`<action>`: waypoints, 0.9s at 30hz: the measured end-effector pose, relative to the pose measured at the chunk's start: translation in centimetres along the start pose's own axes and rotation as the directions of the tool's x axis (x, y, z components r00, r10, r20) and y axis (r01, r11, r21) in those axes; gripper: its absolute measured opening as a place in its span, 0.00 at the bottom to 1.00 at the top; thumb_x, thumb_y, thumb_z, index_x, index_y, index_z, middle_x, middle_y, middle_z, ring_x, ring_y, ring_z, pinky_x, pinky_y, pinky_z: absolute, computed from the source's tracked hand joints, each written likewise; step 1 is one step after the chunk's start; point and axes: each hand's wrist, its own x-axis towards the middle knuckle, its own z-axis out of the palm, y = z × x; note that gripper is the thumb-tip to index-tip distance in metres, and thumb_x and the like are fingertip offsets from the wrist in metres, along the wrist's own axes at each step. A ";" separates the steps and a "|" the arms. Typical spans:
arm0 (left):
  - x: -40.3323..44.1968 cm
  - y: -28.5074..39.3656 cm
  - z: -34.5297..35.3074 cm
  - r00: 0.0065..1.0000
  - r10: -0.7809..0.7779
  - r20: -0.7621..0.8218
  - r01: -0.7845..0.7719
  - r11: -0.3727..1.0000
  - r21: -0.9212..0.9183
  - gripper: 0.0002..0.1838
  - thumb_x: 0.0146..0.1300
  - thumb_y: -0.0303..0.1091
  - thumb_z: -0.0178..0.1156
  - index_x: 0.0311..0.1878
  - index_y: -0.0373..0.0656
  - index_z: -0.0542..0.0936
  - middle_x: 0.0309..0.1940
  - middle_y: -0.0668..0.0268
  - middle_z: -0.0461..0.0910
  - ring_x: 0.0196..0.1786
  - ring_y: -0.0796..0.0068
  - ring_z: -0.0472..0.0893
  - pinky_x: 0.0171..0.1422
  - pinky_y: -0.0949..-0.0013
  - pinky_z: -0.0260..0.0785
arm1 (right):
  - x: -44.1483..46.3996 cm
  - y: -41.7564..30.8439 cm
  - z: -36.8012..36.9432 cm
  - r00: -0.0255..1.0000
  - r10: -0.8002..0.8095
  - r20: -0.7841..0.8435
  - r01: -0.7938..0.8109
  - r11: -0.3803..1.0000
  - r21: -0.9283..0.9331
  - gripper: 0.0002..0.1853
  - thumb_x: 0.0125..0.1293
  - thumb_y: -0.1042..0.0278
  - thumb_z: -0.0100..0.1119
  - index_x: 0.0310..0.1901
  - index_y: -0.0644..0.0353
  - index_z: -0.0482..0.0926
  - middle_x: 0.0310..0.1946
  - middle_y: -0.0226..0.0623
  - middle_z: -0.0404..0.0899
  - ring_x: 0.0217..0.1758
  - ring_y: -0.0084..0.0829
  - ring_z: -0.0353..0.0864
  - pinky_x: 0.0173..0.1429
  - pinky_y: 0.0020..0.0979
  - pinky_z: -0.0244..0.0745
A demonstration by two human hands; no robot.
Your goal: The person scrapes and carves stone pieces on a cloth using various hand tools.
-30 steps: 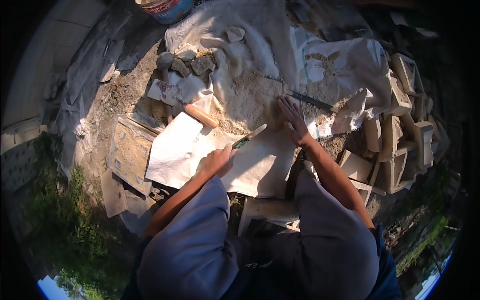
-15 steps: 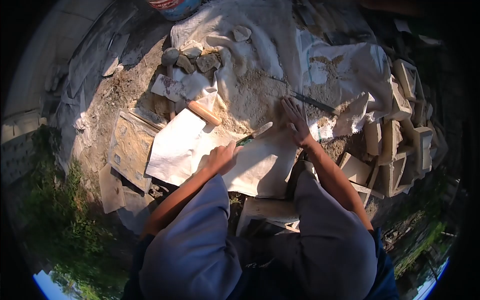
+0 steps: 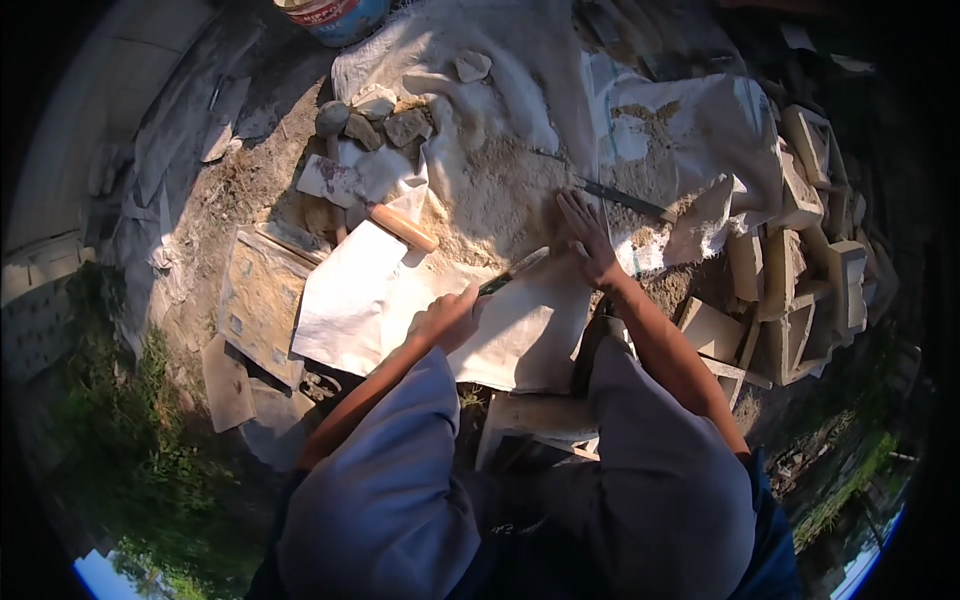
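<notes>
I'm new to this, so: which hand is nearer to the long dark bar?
Right. The right hand is close to the left end of the dark bar; the left hand is farther off, lower left in view.

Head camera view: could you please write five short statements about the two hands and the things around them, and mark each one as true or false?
1. The left hand grips a narrow-bladed tool. True.
2. The right hand is closed around the long dark bar. False: its fingers are extended, and it does not grip the bar.
3. The wooden-handled tool is held by neither hand. True.
4. The bucket is at the bottom edge of the view. False: it is at the top edge, left of centre.
5. Several stones lie farther from the person than the wooden handle. True.
</notes>
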 end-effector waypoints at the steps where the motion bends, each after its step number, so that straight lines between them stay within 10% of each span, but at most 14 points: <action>1: 0.2 -1.9 1.1 0.997 0.070 -0.023 -0.069 0.996 0.058 0.18 0.76 0.49 0.51 0.42 0.43 0.74 0.25 0.40 0.80 0.32 0.31 0.81 0.39 0.35 0.73 | 0.2 -0.2 -0.1 1.000 0.006 0.010 -0.006 1.000 -0.008 0.40 0.67 0.56 0.47 0.80 0.60 0.54 0.81 0.48 0.51 0.86 0.52 0.42 0.84 0.54 0.32; 14: 1.7 -0.6 -0.8 0.988 0.119 0.103 -0.140 0.963 0.228 0.18 0.75 0.49 0.52 0.44 0.41 0.74 0.25 0.40 0.80 0.33 0.32 0.82 0.39 0.37 0.72 | 0.4 0.4 0.0 0.999 0.030 0.027 -0.030 0.999 -0.015 0.42 0.71 0.44 0.45 0.80 0.61 0.54 0.82 0.48 0.51 0.86 0.50 0.41 0.84 0.53 0.30; 20: 0.2 1.3 -1.5 0.995 -0.054 -0.080 0.058 0.997 0.045 0.20 0.77 0.53 0.48 0.44 0.45 0.75 0.26 0.43 0.82 0.34 0.38 0.84 0.39 0.41 0.76 | -0.6 0.4 0.4 1.000 0.012 -0.013 -0.012 1.000 0.007 0.40 0.67 0.56 0.46 0.80 0.58 0.54 0.82 0.45 0.51 0.86 0.49 0.42 0.84 0.53 0.33; 27: 1.1 2.3 -3.8 0.994 -0.091 0.055 0.075 0.966 0.246 0.19 0.77 0.51 0.48 0.44 0.43 0.75 0.25 0.41 0.81 0.35 0.33 0.83 0.42 0.36 0.73 | -0.2 0.7 0.3 1.000 0.020 0.014 -0.020 1.000 -0.007 0.39 0.67 0.57 0.46 0.80 0.57 0.55 0.82 0.44 0.50 0.86 0.49 0.43 0.85 0.53 0.33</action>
